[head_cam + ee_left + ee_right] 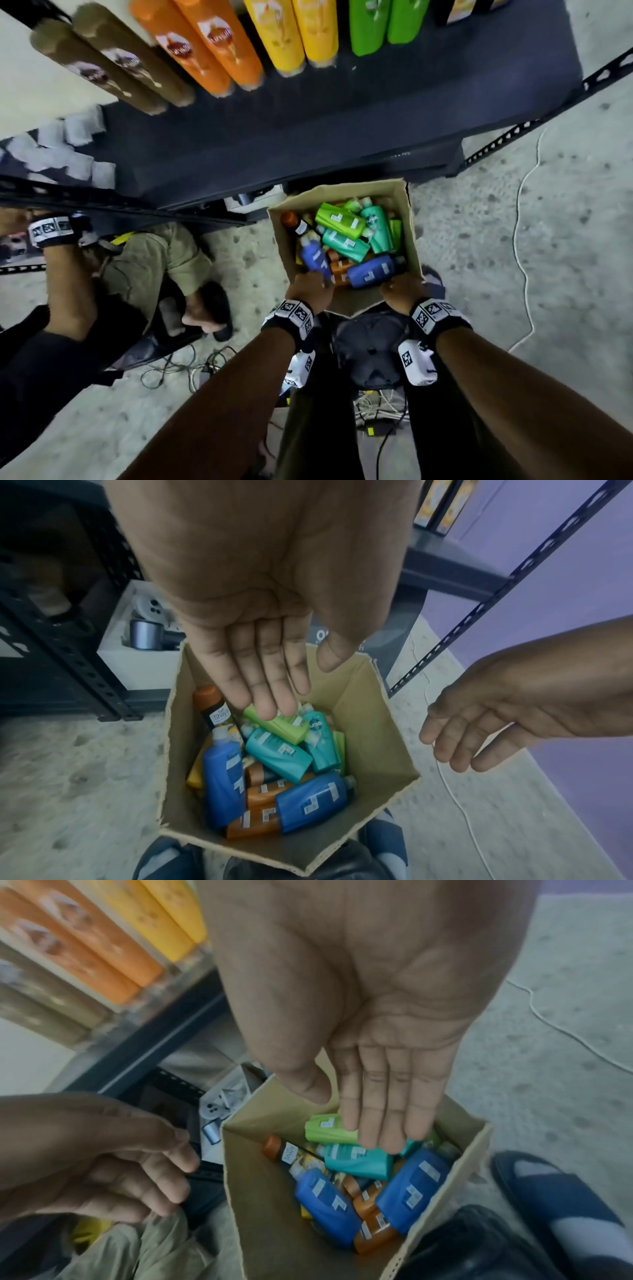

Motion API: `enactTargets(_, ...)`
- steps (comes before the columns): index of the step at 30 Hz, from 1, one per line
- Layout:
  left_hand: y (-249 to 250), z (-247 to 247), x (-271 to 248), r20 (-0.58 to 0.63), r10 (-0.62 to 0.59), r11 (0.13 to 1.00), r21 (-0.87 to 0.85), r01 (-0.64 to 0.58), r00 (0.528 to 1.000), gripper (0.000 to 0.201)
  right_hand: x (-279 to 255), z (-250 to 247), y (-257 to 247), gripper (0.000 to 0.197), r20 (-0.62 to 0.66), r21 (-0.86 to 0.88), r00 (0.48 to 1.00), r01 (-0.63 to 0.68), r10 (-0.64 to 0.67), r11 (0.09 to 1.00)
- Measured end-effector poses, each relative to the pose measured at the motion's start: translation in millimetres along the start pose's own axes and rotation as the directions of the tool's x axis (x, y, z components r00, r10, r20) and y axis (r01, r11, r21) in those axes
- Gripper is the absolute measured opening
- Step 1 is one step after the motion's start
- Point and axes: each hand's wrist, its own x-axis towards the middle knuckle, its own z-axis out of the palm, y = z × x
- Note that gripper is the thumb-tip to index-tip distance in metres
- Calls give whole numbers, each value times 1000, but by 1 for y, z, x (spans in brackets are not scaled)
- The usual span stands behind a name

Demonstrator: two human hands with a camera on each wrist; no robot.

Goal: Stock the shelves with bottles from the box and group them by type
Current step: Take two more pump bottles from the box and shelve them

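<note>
An open cardboard box (286,246) stands on the floor in front of the dark shelf (308,137). Jumbled inside lie two blue bottles (371,270), green (339,216) and teal (346,241) ones, orange ones (263,794) and a brown-capped bottle (214,710). My left hand (310,286) hovers over the box's near left corner, fingers (274,696) straight, palm empty. My right hand (402,286) hovers over the near right corner, fingers (383,1123) straight and empty too. Brown (113,68), orange (205,44), yellow (291,31) and green (383,20) bottles stand grouped on the shelf.
Another person crouches at the left, khaki trousers (154,260) and a banded wrist (51,229) by the shelf post. Cables (178,370) lie behind the box and a white cord (524,240) runs along the floor at right. My slippered foot (548,1185) is beside the box.
</note>
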Motion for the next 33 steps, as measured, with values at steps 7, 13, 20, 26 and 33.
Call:
enactTargets(7, -4, 42, 109, -27, 20, 996, 82, -17, 999, 37, 104, 37, 12, 43, 74, 310, 983, -182, 168, 933)
enactTargets(13, 5, 72, 194, -38, 70, 992, 104, -66, 997, 35, 186, 64, 21, 42, 75, 325, 968, -252, 240, 912)
enactTargets(20, 19, 103, 294, -40, 176, 963, 214, -163, 984, 38, 272, 78, 46, 48, 41, 297, 953, -299, 300, 907)
enactTargets(26, 23, 120, 355, -117, 253, 905, 380, -192, 960, 53, 319, 103, 71, 56, 126, 392, 905, -422, 406, 817)
enactTargets(33, 13, 131, 391, -170, 392, 851, 440, -286, 904, 69, 360, 124, 90, 41, 229, 450, 868, -496, 441, 743)
